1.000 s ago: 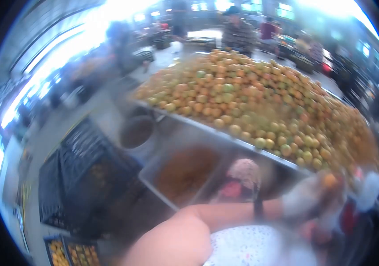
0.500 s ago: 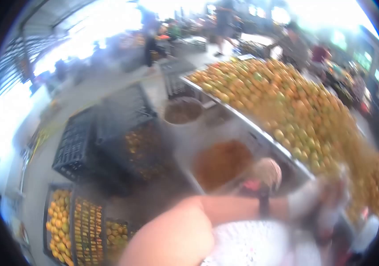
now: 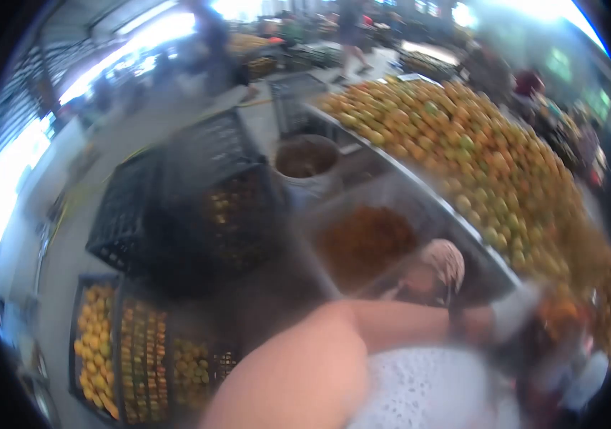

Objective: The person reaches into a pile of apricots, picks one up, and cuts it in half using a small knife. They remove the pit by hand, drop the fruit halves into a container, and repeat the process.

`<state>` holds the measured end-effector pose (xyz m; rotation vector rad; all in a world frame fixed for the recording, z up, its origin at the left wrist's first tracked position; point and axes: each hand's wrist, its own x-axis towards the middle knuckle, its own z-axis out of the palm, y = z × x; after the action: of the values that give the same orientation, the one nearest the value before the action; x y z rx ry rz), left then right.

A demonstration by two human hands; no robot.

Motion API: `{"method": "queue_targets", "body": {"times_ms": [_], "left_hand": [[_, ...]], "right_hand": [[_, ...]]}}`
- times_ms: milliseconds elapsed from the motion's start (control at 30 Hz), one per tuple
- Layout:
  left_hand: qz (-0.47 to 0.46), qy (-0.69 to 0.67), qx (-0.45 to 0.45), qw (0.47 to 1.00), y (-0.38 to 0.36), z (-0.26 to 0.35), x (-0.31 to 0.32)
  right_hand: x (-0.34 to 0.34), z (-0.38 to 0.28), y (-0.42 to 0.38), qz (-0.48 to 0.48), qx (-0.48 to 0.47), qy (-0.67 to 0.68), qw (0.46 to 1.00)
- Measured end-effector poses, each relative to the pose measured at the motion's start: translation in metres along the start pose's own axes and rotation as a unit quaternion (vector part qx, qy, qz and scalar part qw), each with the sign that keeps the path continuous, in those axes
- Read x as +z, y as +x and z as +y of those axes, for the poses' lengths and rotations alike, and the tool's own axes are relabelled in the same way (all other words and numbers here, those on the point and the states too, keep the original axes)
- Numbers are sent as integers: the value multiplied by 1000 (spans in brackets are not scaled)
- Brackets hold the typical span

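My left hand (image 3: 513, 313) wears a white glove at the end of a bare arm that reaches across to the right. It is at the near edge of a big heap of round orange-green fruits (image 3: 462, 143). Beside its fingers is a blurred orange patch (image 3: 563, 318), perhaps fruit; what it is does not show clearly. My right hand (image 3: 588, 379) appears as a smeared whitish shape at the lower right, close to the left one. Motion blur hides the fingers of both hands. Below the arm lies a white dotted garment (image 3: 420, 386).
A metal-edged trough holds brownish-orange scraps (image 3: 366, 243). Behind it stands a round bucket (image 3: 307, 157). Dark plastic crates (image 3: 130, 214) stand left, and fruit-filled crates (image 3: 94, 350) lower left. A rounded pink patterned thing (image 3: 445, 263) is near my forearm. People (image 3: 352, 36) are farther back.
The view has shifted slightly. My left hand has moved a little right, and the orange patch now shows beside it. A person in the background at the left appears nearer.
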<state>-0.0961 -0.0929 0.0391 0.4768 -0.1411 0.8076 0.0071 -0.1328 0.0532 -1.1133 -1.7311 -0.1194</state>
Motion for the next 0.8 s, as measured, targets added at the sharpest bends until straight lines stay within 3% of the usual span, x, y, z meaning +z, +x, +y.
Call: {"method": "queue_targets", "body": {"times_ms": [33,67,167,267,300,367,433,467,500,667,733,800], "left_hand": [[29,31,27,999,1,10,-8],[28,49,51,997,-2,20,-13],[24,291,126,948,-32,46,-26],[29,275,86,957,-39,55,-11],[59,344,87,933,-37,54,6],[48,339,78,936,-44,56,0],[35,332,67,940,-42,50,-5],[54,393,95,913,-38,41,-6],[72,452,123,881,-33,35,-8],[22,459,150,875,-48,46,11],[12,463,155,873,-54,52,19],[31,340,75,937,-56,57,25]], "right_hand": [[-10,18,-19,-8,-24,-17,1000],[-54,145,-50,-14,-46,-41,998],[-2,125,-15,-29,-86,-123,988],[19,102,6,-39,-94,-231,968],[18,92,11,-39,-93,-232,967],[37,54,15,166,-305,-330,878],[31,52,12,148,-307,-353,871],[25,50,12,128,-309,-375,864],[19,45,14,127,-310,-378,863],[-5,-4,32,-102,-295,-153,938],[8,9,34,-95,-281,-133,946],[21,19,30,-83,-252,-95,960]]}}
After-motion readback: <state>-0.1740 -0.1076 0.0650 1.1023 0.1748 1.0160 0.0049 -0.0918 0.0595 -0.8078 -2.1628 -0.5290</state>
